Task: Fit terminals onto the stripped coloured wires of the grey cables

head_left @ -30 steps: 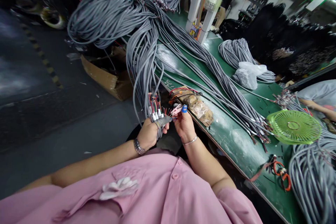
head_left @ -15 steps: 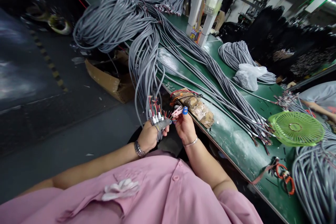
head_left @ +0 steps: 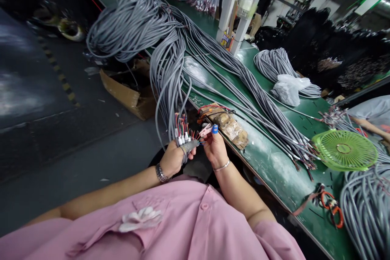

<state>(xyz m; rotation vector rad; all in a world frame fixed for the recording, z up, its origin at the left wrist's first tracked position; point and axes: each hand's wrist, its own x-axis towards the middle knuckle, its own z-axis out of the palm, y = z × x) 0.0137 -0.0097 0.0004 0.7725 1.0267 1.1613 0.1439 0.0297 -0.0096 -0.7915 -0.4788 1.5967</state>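
Note:
My left hand [head_left: 172,159] is closed round several grey cables [head_left: 186,146] just below their stripped ends. Thin coloured wires [head_left: 182,124], mostly red, fan out above white sleeves on some of the cables; one cable points across toward my right hand. My right hand [head_left: 215,149] has a blue cover [head_left: 215,128] on the thumb. Pinched in its fingers is a small pink clip [head_left: 205,130], close to that cable's spread wires. Whether the fingers also grip a wire I cannot tell.
Long grey cables [head_left: 237,69] run over the green table [head_left: 274,158]. A taped brown block [head_left: 233,130] lies at its edge. To the right are a green fan [head_left: 344,150], orange-handled scissors [head_left: 331,207] and another person's arm [head_left: 371,126]. A cardboard box [head_left: 124,93] stands below.
Both hands keep nearly the same place and hold. At the back, the hanging bunch of grey cables has swung or been moved; its ends now hang spread out.

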